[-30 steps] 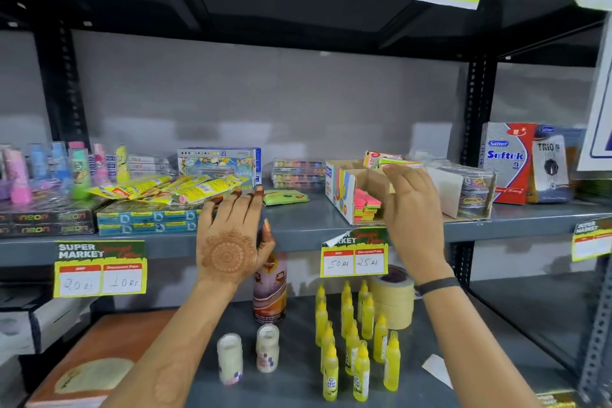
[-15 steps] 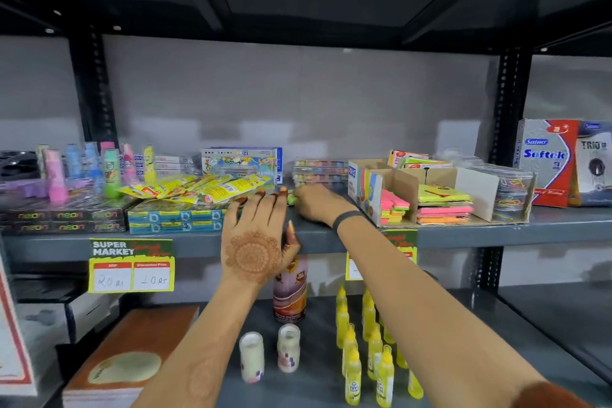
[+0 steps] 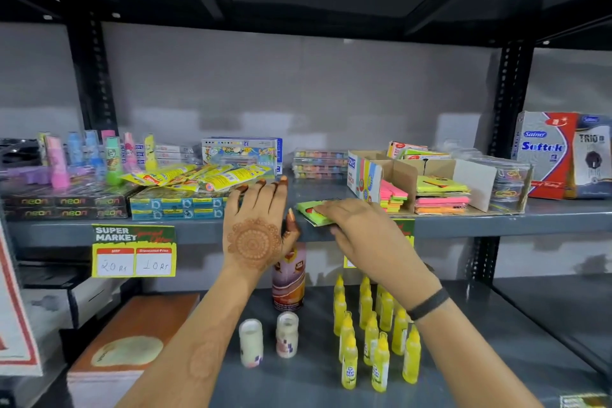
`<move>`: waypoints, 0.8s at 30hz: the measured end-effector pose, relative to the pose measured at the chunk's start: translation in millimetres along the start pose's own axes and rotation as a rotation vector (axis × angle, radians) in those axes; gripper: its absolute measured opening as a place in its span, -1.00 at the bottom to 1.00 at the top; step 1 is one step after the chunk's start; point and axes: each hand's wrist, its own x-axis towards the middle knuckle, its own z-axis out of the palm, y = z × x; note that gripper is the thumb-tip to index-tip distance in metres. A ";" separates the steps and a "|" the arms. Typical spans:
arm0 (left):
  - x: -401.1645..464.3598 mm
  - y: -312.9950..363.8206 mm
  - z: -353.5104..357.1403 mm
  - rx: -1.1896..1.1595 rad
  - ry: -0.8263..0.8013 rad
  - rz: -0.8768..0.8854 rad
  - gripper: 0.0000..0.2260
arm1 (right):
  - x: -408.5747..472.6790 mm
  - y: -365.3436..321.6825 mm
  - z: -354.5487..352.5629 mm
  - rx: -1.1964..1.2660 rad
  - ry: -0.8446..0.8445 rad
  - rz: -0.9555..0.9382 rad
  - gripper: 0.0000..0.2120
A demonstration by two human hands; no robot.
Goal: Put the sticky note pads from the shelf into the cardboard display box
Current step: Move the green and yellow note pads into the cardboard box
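Observation:
A green sticky note pad (image 3: 311, 213) lies tilted at the front edge of the grey middle shelf (image 3: 530, 220), and my right hand (image 3: 361, 228) grips it from the right. My left hand (image 3: 256, 225), with a henna pattern, rests flat and spread on the shelf edge just left of the pad, holding nothing. The cardboard display box (image 3: 402, 172) stands to the right on the same shelf. It holds stacks of pink, green and orange pads (image 3: 442, 195).
Yellow pouches (image 3: 198, 177) and blue packs (image 3: 175, 207) lie left of my left hand. Clear boxes of clips (image 3: 506, 185) and a Softek carton (image 3: 546, 152) stand right of the display box. Yellow glue bottles (image 3: 374, 338), two small jars and a can stand on the lower shelf.
My right hand left the display box, reached left to the green pad behind my left hand, and has pulled it forward to the shelf's front edge. The left hand stayed put.

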 end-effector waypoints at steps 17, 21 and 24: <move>0.3 0.4 1.4 -0.016 0.037 -0.005 -0.54 | -13.2 91.8 -41.6 -0.133 0.565 0.432 -0.73; 0.3 -0.2 1.9 -0.017 0.020 -0.006 -0.53 | -20.0 99.9 -22.2 -0.189 0.425 0.437 -0.79; 0.8 -0.1 1.0 -0.012 0.015 -0.008 -0.54 | -19.9 103.4 -15.6 -0.199 0.378 0.431 -0.65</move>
